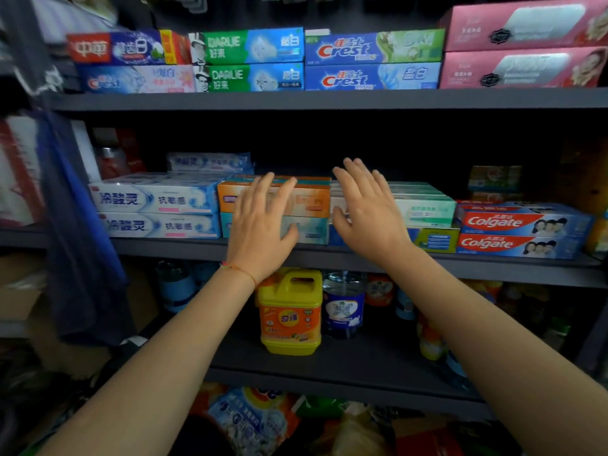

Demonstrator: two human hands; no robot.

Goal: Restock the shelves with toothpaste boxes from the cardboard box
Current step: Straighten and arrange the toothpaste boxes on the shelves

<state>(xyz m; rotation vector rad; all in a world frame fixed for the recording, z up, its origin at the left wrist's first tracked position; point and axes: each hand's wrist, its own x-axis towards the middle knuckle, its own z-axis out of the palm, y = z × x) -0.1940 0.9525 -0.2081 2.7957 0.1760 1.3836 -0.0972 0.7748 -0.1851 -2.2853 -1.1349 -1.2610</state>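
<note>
Left hand (263,222): fingers straight and spread, palm flat against the front faces of the orange toothpaste box (312,199) and the teal box (311,230) stacked beneath it. It grips nothing. A thin red string bracelet (240,269) sits at the wrist.

Right hand (365,209): fingers likewise straight and slightly fanned, palm toward the front of the white-and-green toothpaste boxes (427,209) just right of the orange stack. Nothing held. Whether the palm actually touches the boxes cannot be told.

Both stacks sit at the front edge of the middle shelf (164,246). Left of the orange stack, touching it: two white-and-blue boxes with Chinese lettering (154,212), one on the other, more of the same behind. Below the green boxes: a yellow-green box (434,240). Far right on this shelf: two red-and-blue Colgate boxes (523,233), stacked.

Upper shelf (329,100), left to right: a red-and-blue box over a white Crest box (131,79); two green Darlie boxes (250,60); two blue Crest boxes (371,62); two pink boxes (526,44).

Lower shelf (329,366): yellow detergent jug with orange label (289,314), a clear bottle with blue label (343,304) just beside it on the right, further bottles behind, blurred.

Left margin: dark blue fabric (82,241) hangs beside the shelving.
</note>
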